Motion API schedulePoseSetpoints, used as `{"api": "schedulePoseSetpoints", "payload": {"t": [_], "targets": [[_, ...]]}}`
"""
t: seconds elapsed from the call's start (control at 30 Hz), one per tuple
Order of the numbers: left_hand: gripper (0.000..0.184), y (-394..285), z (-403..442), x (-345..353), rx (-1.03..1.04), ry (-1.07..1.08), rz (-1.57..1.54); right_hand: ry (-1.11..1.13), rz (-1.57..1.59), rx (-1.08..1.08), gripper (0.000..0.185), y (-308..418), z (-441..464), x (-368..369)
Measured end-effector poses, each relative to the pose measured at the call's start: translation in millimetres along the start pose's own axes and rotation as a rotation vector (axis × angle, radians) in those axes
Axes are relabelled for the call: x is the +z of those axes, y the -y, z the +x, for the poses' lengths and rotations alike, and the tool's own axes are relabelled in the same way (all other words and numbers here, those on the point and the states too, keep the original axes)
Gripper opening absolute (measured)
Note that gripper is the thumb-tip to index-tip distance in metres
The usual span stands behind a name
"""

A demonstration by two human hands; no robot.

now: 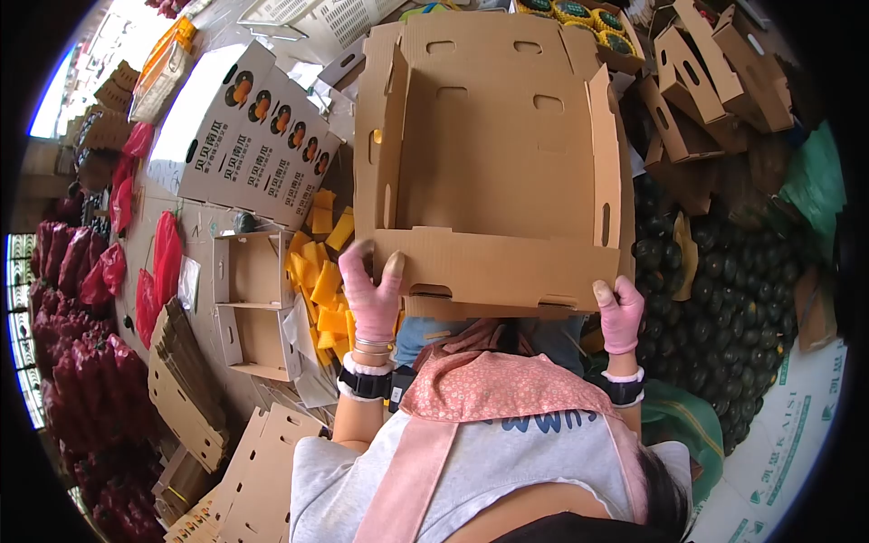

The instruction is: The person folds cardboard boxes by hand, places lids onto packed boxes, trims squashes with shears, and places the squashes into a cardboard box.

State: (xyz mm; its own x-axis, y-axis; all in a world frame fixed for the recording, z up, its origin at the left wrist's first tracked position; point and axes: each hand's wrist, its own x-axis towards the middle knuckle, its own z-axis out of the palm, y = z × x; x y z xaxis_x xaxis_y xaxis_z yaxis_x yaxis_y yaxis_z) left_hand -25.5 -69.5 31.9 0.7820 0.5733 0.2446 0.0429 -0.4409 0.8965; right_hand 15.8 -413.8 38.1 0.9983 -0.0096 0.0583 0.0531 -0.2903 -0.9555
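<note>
A brown cardboard box (498,163), partly folded, lies in front of my body, its side walls raised and its near flap towards me. My left hand (373,294), in a pink glove, pinches the near left corner of the flap between thumb and fingers. At the near right corner, my right hand (619,312), also gloved in pink, grips the cardboard with bent fingers. Flat brown cardboard (462,38) extends beyond the box's far side.
White printed boxes (262,127) stand at the upper left, above yellow pieces (326,281) and small trays (253,267). Dark green round produce (715,308) is piled at right, below empty cartons (706,72). Purple bags (81,362) line the far left.
</note>
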Motion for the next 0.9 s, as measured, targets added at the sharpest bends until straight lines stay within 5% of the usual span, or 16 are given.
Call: {"api": "schedulePoseSetpoints", "payload": {"t": [0.03, 0.1, 0.13, 0.17, 0.27, 0.4, 0.43, 0.53, 0.67, 0.83, 0.9], "targets": [[0.029, -8.1, 8.1, 7.1, 0.134, 0.013, 0.147, -0.051, -0.216, 0.009, 0.034, 3.5, 0.7, 3.6], [0.031, -33.3, 20.6, 13.2, 0.39, 0.029, 0.442, -0.288, -0.697, -0.356, 0.049, 32.3, 4.3, 23.3], [0.038, -38.8, 25.8, 9.1, 0.653, 0.202, 0.695, -0.256, -0.802, -0.42, 0.058, 51.5, 6.2, 29.1], [0.044, -39.0, 29.3, 15.2, 0.752, 0.419, 0.615, -0.225, -0.906, -0.483, 0.068, 65.3, 8.5, 32.4], [0.051, -49.3, 36.6, 22.3, 0.803, 0.859, 0.422, 0.181, -1.143, -0.613, 0.07, 75.1, 14.7, 38.3], [0.064, -57.0, 28.3, 17.5, 0.653, 1.3, 0.744, 0.949, -0.794, -0.196, 0.065, 50.2, 38.8, 21.6], [0.062, -56.8, 22.1, 12.8, 0.654, 1.334, 0.79, 0.953, -0.748, -0.346, 0.071, 50.2, 39.5, 16.2], [0.054, -61.8, 6.8, -3.1, 0.503, 1.514, 0.851, 1.052, -0.736, -0.351, 0.075, 48.6, 31.7, 13.6], [0.035, -29.3, -8.6, -6.8, 0.387, 1.686, 0.599, 1.378, -0.863, -0.378, 0.042, 35.8, 5.4, 26.1], [0.03, -33.0, 5.9, -7.2, 0.261, 1.835, 0.4, 1.623, -0.633, -0.173, 0.049, 31.9, 18.5, 27.9], [0.036, -46.9, 38.3, -14.2, 0.132, 1.763, 0.066, 1.677, -0.461, -0.039, 0.055, 41.5, 41.2, 27.9]]}}
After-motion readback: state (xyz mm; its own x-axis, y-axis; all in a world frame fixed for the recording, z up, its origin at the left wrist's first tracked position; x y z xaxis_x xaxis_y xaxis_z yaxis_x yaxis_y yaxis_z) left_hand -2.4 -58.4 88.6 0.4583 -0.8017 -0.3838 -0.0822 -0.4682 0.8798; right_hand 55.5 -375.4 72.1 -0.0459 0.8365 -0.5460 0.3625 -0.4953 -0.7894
